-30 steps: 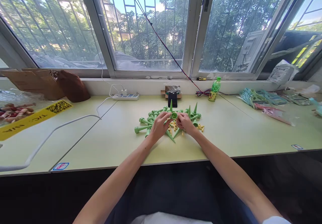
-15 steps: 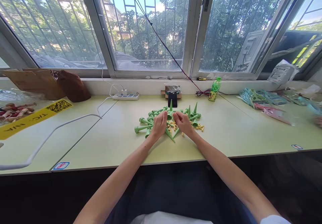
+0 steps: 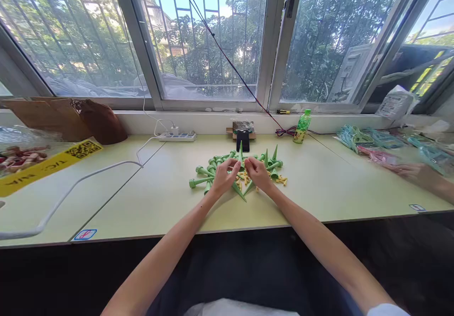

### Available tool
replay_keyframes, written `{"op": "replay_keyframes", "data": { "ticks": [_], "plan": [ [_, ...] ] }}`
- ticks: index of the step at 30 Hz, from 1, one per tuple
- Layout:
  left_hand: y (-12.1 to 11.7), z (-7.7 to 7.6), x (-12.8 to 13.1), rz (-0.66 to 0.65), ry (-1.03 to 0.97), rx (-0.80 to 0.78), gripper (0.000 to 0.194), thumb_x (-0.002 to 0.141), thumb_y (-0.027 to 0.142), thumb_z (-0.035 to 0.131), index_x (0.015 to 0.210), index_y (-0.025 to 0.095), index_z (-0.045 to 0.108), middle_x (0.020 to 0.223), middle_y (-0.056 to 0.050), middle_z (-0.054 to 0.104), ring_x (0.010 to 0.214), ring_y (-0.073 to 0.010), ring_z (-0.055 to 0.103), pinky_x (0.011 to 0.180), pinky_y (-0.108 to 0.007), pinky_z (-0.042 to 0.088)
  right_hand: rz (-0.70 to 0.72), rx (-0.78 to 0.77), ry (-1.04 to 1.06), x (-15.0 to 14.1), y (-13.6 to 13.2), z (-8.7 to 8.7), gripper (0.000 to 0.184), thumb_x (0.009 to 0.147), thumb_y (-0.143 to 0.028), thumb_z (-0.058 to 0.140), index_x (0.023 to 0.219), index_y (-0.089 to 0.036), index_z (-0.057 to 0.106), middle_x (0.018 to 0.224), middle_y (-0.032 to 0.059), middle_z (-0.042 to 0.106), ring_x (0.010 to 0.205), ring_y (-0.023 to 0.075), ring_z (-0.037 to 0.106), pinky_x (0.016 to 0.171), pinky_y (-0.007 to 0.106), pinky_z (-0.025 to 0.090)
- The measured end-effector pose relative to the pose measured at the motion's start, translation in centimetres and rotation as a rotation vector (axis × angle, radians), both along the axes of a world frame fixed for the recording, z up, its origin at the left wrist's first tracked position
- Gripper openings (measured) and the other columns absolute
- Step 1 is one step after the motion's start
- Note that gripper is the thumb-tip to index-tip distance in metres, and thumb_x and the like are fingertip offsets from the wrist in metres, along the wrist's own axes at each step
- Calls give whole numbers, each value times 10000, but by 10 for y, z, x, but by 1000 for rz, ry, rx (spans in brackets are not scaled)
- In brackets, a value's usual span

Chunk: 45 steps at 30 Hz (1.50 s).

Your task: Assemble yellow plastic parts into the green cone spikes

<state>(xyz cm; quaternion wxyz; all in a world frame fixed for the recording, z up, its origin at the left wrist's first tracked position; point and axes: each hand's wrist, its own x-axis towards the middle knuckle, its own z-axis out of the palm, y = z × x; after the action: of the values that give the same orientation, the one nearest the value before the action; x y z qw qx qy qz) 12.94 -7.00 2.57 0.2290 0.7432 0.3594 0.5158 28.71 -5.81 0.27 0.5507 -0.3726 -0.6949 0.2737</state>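
Note:
My left hand [image 3: 225, 175] and my right hand [image 3: 258, 173] meet fingertip to fingertip low above the table. The fingers of the left are curled, with thumb and forefinger close together. My right hand is closed in a pinch; whatever it grips is too small or hidden to name. A bit of green shows between the hands, and I cannot tell whether it is held. Around them lie several green plastic spikes [image 3: 202, 181] with cup-shaped ends, some standing point up, like the spike [image 3: 274, 153] at right. Small yellow plastic pieces [image 3: 281, 180] are scattered among them.
Behind the pile are a black phone [image 3: 243, 141] and a small open box. A green bottle [image 3: 301, 127] and a power strip [image 3: 177, 136] stand farther back. A white cable [image 3: 106, 168] crosses the left side. Another person's hand [image 3: 414, 171] touches bagged items at right.
The green cup end held facing up between my hands one second ago is out of sight. My fingertips have come together. Another person's hand has come in at the right.

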Motion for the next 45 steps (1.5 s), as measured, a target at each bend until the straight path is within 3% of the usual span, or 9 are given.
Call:
{"op": "replay_keyframes", "data": {
  "ticks": [6,11,16,23,29,31,33,37,45],
  "plan": [
    [2,-4,0,-18,5,27,281,890,427,597,963,157,627,904,-69,696,806,-174,664,716,-284,545,3,-46,49,1,2,-1,462,953,-580,449,664,-227,371,555,-43,373,488,110,339,464,251,290],
    [6,-10,0,15,88,185,205,861,315,653,1000,176,595,911,-57,668,792,-165,632,710,-285,534,31,-146,84,2,2,3,491,914,-621,476,630,-231,388,507,-42,367,441,110,351,418,258,283],
    [8,-13,-1,30,190,360,171,882,224,616,1040,194,557,940,-48,603,766,-147,571,706,-279,505,154,-301,223,1,1,8,473,855,-601,554,616,-234,374,492,-75,291,378,75,253,357,241,197],
    [9,-15,-3,25,252,517,208,934,185,536,1139,215,550,1072,-100,534,943,-186,577,803,-314,513,245,-444,336,2,1,9,448,830,-481,608,588,-232,325,476,-91,235,371,52,182,344,209,103],
    [11,-13,3,100,102,399,190,926,259,562,1109,205,565,1090,-94,545,916,-170,584,779,-296,517,183,-313,404,-1,0,11,486,844,-610,599,646,-235,362,501,-98,218,367,58,196,350,223,152],
    [10,-10,4,142,32,315,160,940,324,542,1018,189,578,1002,-75,578,820,-152,583,702,-268,498,123,-229,390,-1,0,11,490,861,-631,573,654,-235,373,510,-89,243,381,68,230,359,232,186],
    [8,-7,5,177,8,189,265,965,397,483,849,178,576,812,-36,583,676,-130,544,616,-250,446,79,-157,339,0,0,9,480,888,-629,538,665,-233,385,528,-75,283,411,80,266,379,238,228],
    [4,-2,5,106,41,-16,501,987,517,365,639,175,480,569,12,469,518,-105,412,537,-257,334,65,-57,146,0,0,4,466,929,-604,488,673,-227,392,565,-48,359,478,100,325,432,243,290],
    [4,-5,3,6,16,-58,510,919,605,458,648,174,425,596,28,421,530,-88,358,502,-244,281,86,-74,118,1,-1,1,478,926,-625,474,678,-225,395,565,-48,361,481,101,318,431,241,281]
  ]
}}
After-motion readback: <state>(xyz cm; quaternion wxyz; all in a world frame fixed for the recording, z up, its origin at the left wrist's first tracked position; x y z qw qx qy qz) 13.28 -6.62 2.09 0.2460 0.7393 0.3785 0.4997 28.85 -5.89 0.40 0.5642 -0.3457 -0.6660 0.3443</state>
